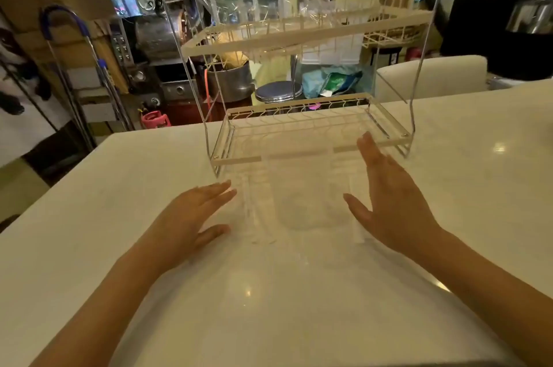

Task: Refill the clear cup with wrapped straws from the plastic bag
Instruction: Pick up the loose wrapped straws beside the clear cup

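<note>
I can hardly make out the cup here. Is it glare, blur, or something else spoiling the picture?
Head view: motion blur smears the clear cup and both hands; ceiling lights glint off the glossy white counter; wide-angle distortion bends the wire rack.

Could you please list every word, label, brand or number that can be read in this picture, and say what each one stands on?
None can be read.
Green and white packet behind the white two-tier wire rack: print shows, too blurred to read.
Grey button panel on the machine at the left: marks too small to read.
Clear plastic cup and clear plastic bag on the white counter: no print visible.
</note>
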